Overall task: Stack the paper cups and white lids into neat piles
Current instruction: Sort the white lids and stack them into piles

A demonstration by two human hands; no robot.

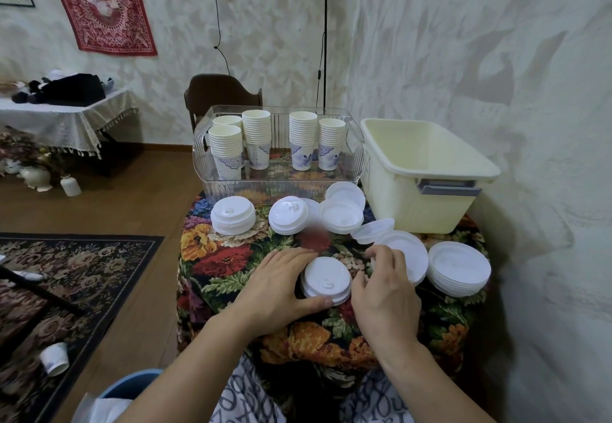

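Both hands, left (278,285) and right (384,287), cup a short pile of white round plastic lids (326,281) on the floral tabletop (231,257); squeezing evenly from both sides should square its edges.

Floral-clothed table (231,267) — clear bin (278,187), cream tub (427,204), lid stacks (326,281).
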